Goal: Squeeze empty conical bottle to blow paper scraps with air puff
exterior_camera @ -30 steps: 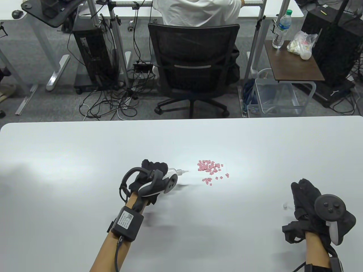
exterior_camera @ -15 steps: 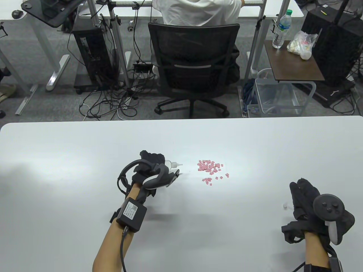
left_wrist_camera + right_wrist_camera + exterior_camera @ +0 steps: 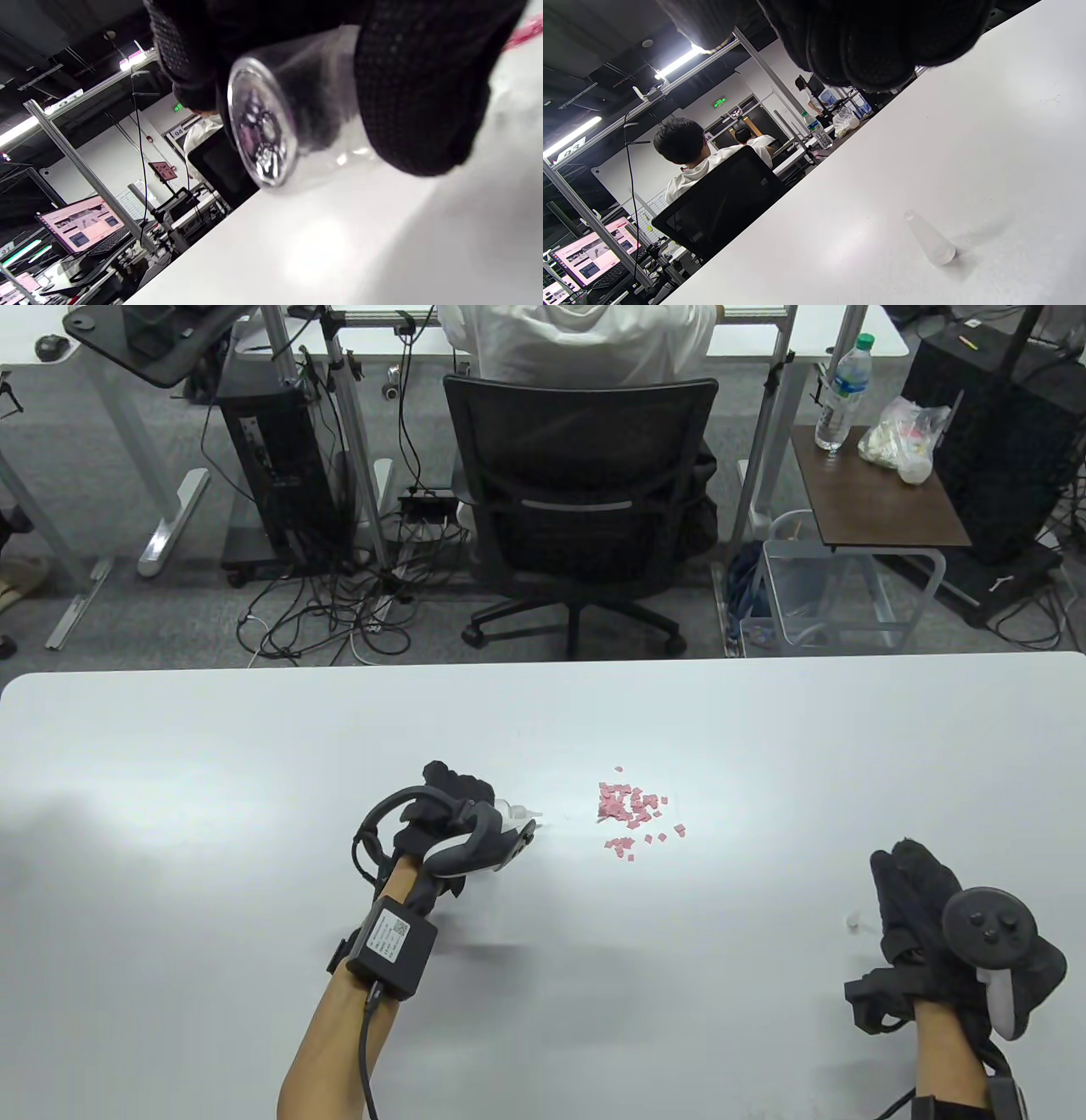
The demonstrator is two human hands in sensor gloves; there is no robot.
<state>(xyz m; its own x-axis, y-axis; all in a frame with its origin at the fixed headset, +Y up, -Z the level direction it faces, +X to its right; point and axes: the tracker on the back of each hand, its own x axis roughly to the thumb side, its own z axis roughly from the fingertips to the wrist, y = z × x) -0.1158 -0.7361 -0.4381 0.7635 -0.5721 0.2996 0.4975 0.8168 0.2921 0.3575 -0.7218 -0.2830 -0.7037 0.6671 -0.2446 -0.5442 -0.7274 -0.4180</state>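
My left hand [image 3: 454, 814] grips a clear conical bottle [image 3: 514, 813] just above the white table [image 3: 254, 763], its white nozzle pointing right at a pile of pink paper scraps [image 3: 632, 810]. The left wrist view shows the bottle's round base [image 3: 263, 127] between my gloved fingers [image 3: 420, 84]. My right hand [image 3: 920, 899] rests on the table at the right, fingers curled, holding nothing. The bottle's small clear cap [image 3: 853, 921] lies just left of it; it also shows in the right wrist view [image 3: 931, 240].
A black office chair [image 3: 585, 500] with a seated person stands beyond the table's far edge. A side table [image 3: 878, 496] with a water bottle and a bag is at the back right.
My left hand drew back slightly to the left with the bottle. A few scraps at the pile's left edge shifted, and one scrap now lies above the pile. The right hand stayed still.
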